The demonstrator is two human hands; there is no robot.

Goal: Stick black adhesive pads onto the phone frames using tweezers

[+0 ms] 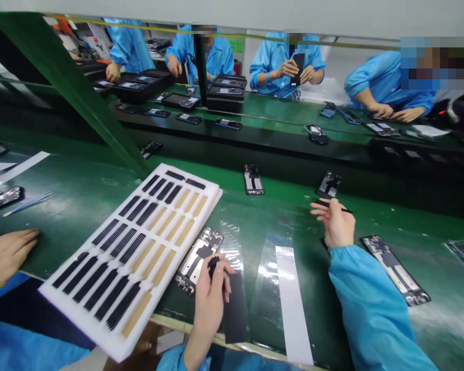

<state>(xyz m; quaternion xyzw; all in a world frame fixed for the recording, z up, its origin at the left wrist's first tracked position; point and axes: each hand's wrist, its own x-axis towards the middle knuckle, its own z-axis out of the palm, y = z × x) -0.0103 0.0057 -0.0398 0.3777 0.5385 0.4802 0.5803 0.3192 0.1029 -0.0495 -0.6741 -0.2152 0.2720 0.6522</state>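
Observation:
My right hand (338, 226) is closed around black tweezers (346, 209), raised near a phone frame (330, 184) by the black ledge. My left hand (212, 291) pinches a small black piece (213, 264), partly hidden by the fingers, over the lower edge of an opened phone (201, 252) with its circuit board exposed. Beside that hand lies a dark film strip (235, 309) on clear plastic. To the right of it is a white printed strip (294, 309). A white foam tray (126, 273) filled with rows of black strips stands tilted left of the phone.
Another opened phone (396, 270) lies right of my forearm, and one more (253, 179) sits toward the ledge. At left a co-worker's hand (10, 257) rests near blue tweezers (28, 204). A green post (69, 87) slants across; several people in blue work beyond the ledge.

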